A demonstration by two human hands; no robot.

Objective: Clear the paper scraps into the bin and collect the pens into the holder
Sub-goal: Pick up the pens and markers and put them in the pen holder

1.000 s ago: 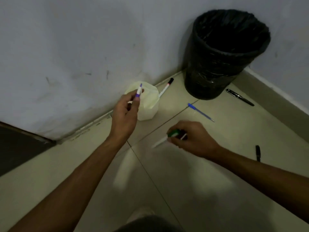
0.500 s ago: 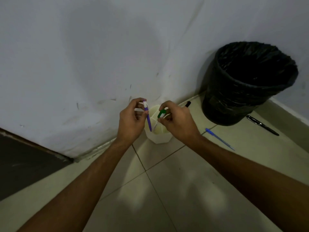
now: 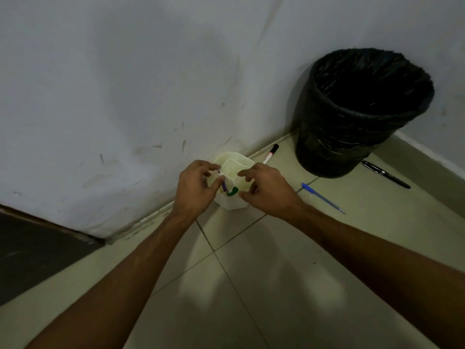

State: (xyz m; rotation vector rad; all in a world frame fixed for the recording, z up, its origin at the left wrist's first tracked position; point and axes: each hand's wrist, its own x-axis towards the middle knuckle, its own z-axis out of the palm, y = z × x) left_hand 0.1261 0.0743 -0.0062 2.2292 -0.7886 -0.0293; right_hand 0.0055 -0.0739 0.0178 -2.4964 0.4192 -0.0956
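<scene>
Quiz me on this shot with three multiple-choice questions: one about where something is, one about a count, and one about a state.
1. Where is the blue pen?
A) on the floor, right of the holder
B) inside the bin
C) standing in the holder

2. How many pens lie on the floor in view?
A) one
B) three
C) five

3. How does the bin stand?
A) tipped on its side
B) upright, lined with a black bag
C) upright, shut with a lid

Answers:
1 A: it lies flat on the tiles in front of the bin.
2 B: the black-capped marker by the wall, the blue pen and the black pen.
3 B: its open mouth faces up, with the bag folded over the rim.
</scene>
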